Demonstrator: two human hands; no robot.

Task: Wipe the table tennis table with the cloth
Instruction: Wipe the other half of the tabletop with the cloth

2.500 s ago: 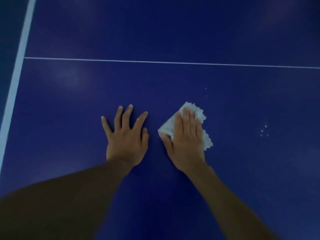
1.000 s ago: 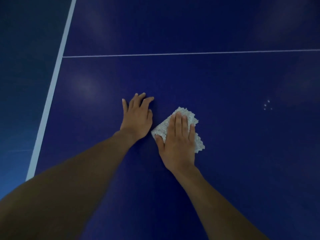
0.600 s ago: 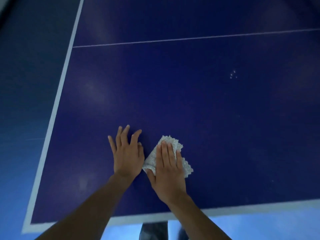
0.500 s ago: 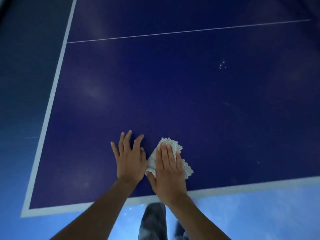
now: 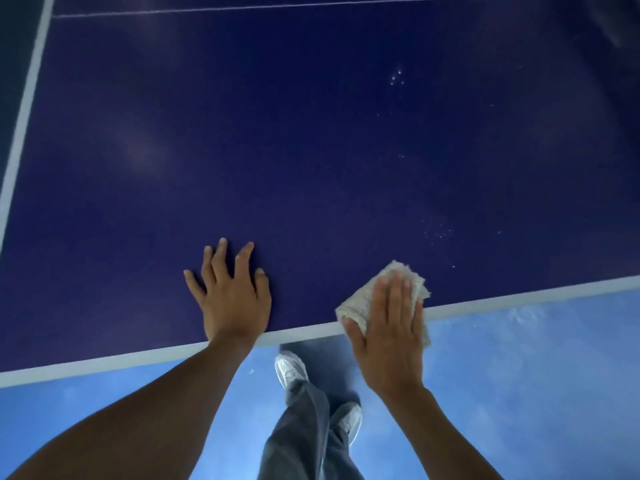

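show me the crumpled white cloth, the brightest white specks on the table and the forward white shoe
crumpled white cloth (image 5: 358, 301): head view, uncovered left fold
brightest white specks (image 5: 397, 79): head view, middle of the cluster
forward white shoe (image 5: 290, 370): head view, toe top

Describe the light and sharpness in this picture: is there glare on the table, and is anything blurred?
Head view: dim, blue-tinted light; a soft pale glare patch on the table left of centre; small specks glint brightly upper right; the white side line at left is smeared; the cloth looks fairly sharp.
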